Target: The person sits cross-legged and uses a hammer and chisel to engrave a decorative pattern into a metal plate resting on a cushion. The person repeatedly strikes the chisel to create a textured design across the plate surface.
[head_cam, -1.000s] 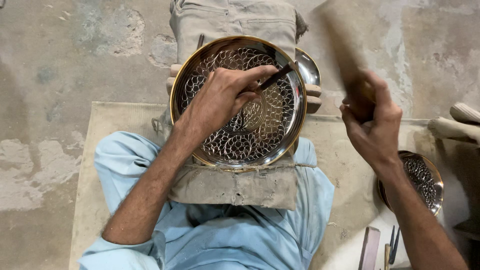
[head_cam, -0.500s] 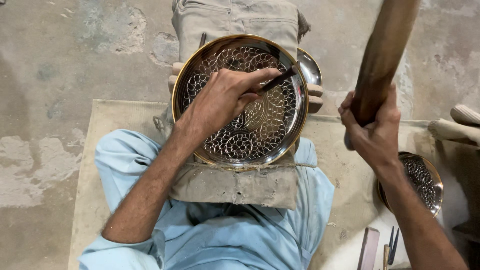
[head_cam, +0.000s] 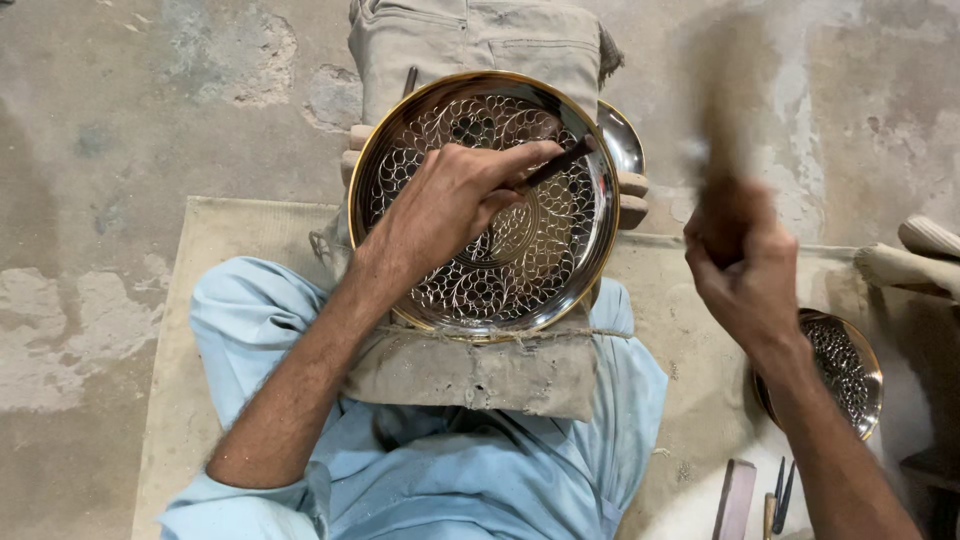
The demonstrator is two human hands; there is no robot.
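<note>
Swung blurred, mallet (head_cam: 722,120) in clenched right fingers (head_cam: 735,250); left fingers (head_cam: 480,185) pinch chisel (head_cam: 555,165) (on plate (head_cam: 400,250)).

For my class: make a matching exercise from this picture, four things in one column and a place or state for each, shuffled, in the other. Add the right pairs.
Things:
1. large patterned metal plate
2. thin dark tool
3. wooden handle
4. small patterned plate

Places or states:
A. blurred, gripped in the right hand
B. on the floor at the right
C. resting on a cloth pad over the lap
D. pinched in the left hand

Pairs: 1-C, 2-D, 3-A, 4-B
</note>
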